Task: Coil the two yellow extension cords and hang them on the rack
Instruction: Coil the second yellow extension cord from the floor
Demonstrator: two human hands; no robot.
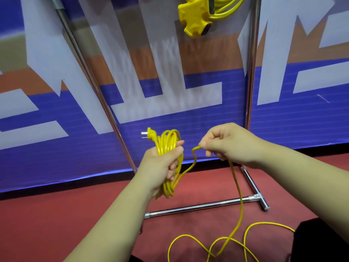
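Note:
My left hand (162,163) grips a bundle of yellow cord loops (168,143), and the cord's plug (149,133) sticks out above it to the left. My right hand (228,142) pinches the same cord just right of the bundle. From there the loose cord (238,201) drops to the red floor and lies in curls at the bottom right. A second yellow cord (226,8), coiled, hangs at the top of the rack with its yellow socket block (194,16) dangling below.
The chrome rack has two upright poles (251,72), a low crossbar (198,206) and a foot on the red floor (75,208). A blue, white and orange banner (170,91) stands right behind it. A dark shape sits at the bottom right corner.

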